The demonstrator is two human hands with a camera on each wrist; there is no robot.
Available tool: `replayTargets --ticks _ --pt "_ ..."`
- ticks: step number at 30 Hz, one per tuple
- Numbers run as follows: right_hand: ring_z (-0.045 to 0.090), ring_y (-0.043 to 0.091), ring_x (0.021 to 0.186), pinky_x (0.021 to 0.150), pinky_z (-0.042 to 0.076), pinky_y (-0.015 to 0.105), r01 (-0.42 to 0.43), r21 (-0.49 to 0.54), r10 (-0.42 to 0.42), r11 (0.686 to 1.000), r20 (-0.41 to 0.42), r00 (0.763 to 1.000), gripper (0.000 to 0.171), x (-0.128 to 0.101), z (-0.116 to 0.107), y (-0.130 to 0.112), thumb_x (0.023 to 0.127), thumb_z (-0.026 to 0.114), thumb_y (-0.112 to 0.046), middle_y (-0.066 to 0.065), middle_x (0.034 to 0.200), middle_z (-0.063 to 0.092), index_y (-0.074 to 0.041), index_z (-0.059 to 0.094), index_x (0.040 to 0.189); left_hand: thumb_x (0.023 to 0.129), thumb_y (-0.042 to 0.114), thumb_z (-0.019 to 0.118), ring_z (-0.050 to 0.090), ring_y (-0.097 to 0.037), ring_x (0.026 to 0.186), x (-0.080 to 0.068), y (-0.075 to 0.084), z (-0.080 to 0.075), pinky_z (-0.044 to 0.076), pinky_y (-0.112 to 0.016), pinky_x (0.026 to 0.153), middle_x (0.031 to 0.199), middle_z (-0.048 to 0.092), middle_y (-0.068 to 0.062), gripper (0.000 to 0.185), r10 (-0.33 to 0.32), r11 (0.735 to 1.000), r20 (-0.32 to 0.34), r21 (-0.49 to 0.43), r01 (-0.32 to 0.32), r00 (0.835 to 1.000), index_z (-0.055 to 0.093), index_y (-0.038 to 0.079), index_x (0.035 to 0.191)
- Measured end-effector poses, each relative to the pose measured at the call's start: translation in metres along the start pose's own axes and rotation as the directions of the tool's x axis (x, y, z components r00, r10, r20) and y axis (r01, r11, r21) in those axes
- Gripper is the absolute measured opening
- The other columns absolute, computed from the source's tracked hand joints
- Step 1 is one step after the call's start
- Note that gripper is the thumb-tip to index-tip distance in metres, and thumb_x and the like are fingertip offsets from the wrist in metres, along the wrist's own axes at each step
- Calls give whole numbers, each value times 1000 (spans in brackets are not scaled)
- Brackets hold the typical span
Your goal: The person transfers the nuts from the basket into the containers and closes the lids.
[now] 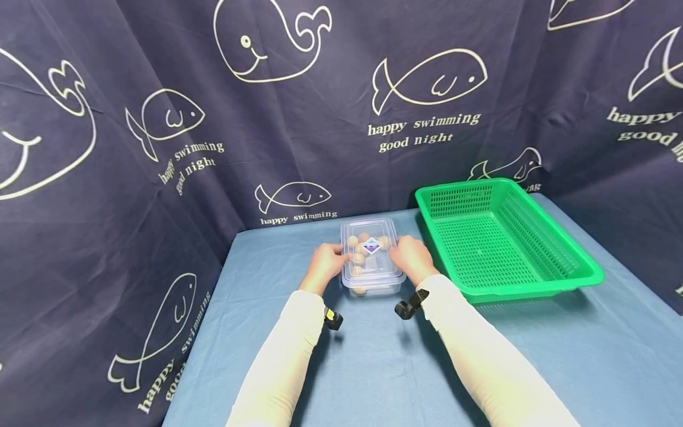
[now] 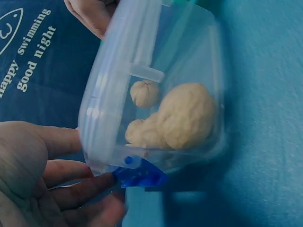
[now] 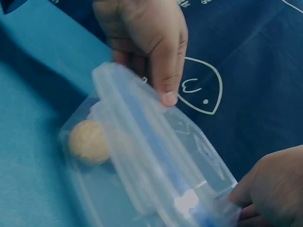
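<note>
We see a clear plastic box (image 1: 371, 256) near the middle of the blue table (image 1: 373, 367), with round tan balls (image 2: 184, 116) inside; its lid (image 3: 156, 156) sits on top. Our left hand (image 1: 326, 262) is at the box's 9 o'clock edge, fingers curled onto the lid's rim; our right hand (image 1: 409, 256) is at the 3 o'clock edge, fingers bent over the rim too; both hands hold the lid. A green basket (image 1: 581, 261) sits at 3 o'clock, just beside the right hand, so room is tight there; at 6 o'clock the table is bare cloth; at 12 o'clock the dark fish curtain (image 1: 320, 107) stands close behind the box.
</note>
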State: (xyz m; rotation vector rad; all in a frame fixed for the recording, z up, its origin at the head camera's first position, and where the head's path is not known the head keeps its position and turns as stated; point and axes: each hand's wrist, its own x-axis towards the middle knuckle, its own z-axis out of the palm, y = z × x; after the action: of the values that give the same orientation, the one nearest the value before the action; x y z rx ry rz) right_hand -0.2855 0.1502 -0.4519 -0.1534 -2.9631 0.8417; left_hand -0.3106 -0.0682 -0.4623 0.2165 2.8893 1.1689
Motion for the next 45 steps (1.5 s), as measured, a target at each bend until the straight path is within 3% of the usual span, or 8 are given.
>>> replayTargets --ticks 6,9,14,18,26,34,38,45 --pt "55 47 125 99 46 61 72 23 -71 997 -48 996 48 -3 18 13 101 48 -27 29 137 57 2 57 139 94 36 68 48 -37 137 -9 -1 3 38 -50 113 144 57 -17 49 -24 996 -46 90 29 999 66 11 136" --pt "36 48 142 112 32 63 108 15 -107 994 -63 992 55 -4 25 19 103 45 -30 30 151 43 2 47 148 95 47 63 25 -42 150 -10 -9 8 23 -60 118 160 34 -22 55 -41 984 -59 169 51 997 59 24 144" --pt "11 47 152 118 12 67 137 10 -136 990 -69 988 59 -3 32 27 104 41 -36 28 161 25 -9 39 156 96 59 52 -13 -41 153 -11 -19 13 -3 -68 117 168 -4 -20 63 -37 964 -58 261 50 998 40 41 155" --pt "2 47 153 118 5 67 164 -26 -164 986 -36 986 58 -1 32 28 106 35 -38 25 164 20 -14 34 159 100 53 46 -18 -40 152 -12 -16 15 -10 -70 115 168 -9 -19 58 -9 965 -36 262 18 999 38 41 156" --pt "-6 48 152 117 2 70 155 -32 -154 987 36 987 62 0 30 26 107 31 -46 26 165 14 -18 23 163 103 58 26 -23 -35 151 -12 -20 23 -10 -69 115 169 -9 -17 56 -80 941 2 331 75 997 17 53 158" --pt "-6 48 152 115 2 72 155 138 -153 978 -28 988 66 3 37 35 107 25 -51 26 166 8 -19 17 164 99 69 29 -19 -41 151 -13 -25 25 -9 -69 115 168 -15 -17 67 -44 956 -54 288 58 998 15 46 160" --pt "-1 45 153 121 2 61 209 348 -188 914 -95 978 62 5 43 44 110 22 -40 22 168 5 -12 7 164 104 61 26 -15 -43 152 -14 -31 31 -5 -69 116 168 -17 -15 63 -20 992 -78 121 29 997 8 43 162" --pt "-7 29 155 124 -3 47 236 673 -233 701 -97 968 58 9 51 54 112 14 -30 12 170 -7 -8 -7 162 107 52 20 -3 -45 153 -10 -32 37 0 -69 117 169 -10 -17 61 27 984 -75 -172 -40 997 8 34 164"
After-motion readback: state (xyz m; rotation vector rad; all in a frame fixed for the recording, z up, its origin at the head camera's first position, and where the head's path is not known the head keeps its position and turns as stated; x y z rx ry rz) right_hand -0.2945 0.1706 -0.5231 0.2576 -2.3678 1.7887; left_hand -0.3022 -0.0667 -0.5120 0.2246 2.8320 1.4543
